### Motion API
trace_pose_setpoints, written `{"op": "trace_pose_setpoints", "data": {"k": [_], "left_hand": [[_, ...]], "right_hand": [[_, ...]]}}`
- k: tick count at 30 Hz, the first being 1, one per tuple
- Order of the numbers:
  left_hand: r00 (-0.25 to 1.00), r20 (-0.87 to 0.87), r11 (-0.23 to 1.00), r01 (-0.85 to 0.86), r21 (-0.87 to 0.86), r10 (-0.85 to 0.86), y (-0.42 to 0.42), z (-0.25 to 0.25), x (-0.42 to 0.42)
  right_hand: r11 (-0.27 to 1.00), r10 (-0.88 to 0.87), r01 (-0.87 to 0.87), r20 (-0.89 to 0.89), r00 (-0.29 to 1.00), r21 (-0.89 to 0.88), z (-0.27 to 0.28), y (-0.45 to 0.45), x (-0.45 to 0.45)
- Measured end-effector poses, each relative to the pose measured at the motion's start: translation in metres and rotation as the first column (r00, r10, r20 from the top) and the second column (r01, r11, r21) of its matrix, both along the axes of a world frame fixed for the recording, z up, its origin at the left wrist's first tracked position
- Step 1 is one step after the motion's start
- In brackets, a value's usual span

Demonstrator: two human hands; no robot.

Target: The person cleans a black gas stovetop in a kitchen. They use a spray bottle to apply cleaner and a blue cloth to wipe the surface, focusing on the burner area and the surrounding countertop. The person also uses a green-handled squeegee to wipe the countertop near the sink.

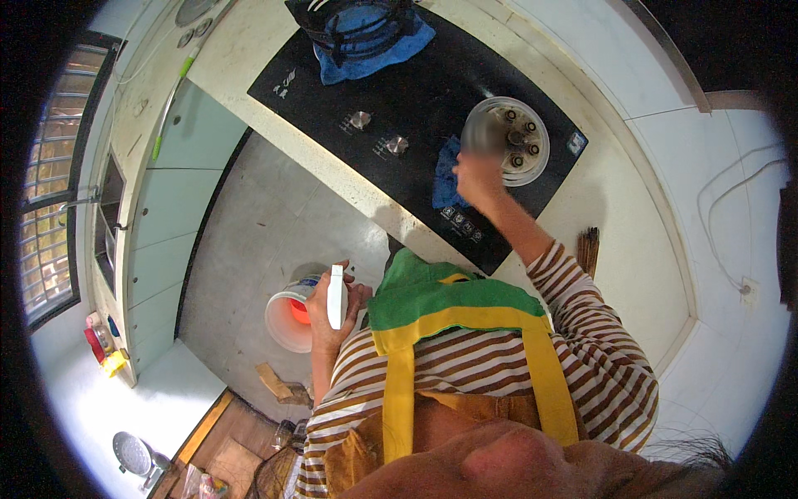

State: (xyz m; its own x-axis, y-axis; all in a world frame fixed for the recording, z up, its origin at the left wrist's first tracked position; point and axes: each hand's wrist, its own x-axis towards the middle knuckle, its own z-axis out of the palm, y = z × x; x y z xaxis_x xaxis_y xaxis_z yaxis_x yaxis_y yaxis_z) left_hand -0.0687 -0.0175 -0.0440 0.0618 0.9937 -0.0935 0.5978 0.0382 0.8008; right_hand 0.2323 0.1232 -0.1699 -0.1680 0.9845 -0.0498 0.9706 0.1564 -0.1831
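Observation:
My left hand (320, 305) is held low beside the green apron (436, 284), closed around a narrow white object (336, 298) whose kind is not clear. Over the black gas hob (411, 87) reaches my right hand (483, 178), at the near-left rim of the exposed round burner (520, 168). A blurred patch hides its fingertips, so their grip is not visible. A blue cloth (446, 178) lies against this hand on the hob. Several burner nozzles (533, 150) show in the round metal dish.
A second blue cloth (380, 59) lies under black pan supports (349, 28) at the hob's far end. Two control knobs (360, 120) stand mid-hob. A white bucket (280, 324) is on the floor by my left hand. Thin dark sticks (587, 249) lie on the worktop (629, 262).

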Motion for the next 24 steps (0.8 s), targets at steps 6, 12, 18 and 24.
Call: {"op": "trace_pose_setpoints", "data": {"k": [6,12,18,24], "left_hand": [[0.998,-0.054,0.999,0.016,0.031,-0.015,-0.007,-0.007,-0.009],[0.995,-0.099,0.998,0.030,0.059,-0.024,-0.008,0.004,-0.003],[0.999,-0.046,1.000,-0.026,-0.002,0.026,-0.014,0.012,0.015],[0.996,-0.061,0.998,0.062,-0.009,-0.062,-0.014,0.021,0.025]], "right_hand": [[0.925,-0.200,0.209,-0.063,0.978,0.318,0.026,0.095,0.068],[0.971,-0.137,0.071,0.290,0.947,0.228,-0.020,0.095,0.034],[0.968,0.026,-0.109,0.343,0.939,0.226,-0.038,0.009,-0.016],[0.959,-0.091,0.069,0.068,0.994,0.275,-0.047,-0.087,-0.006]]}}
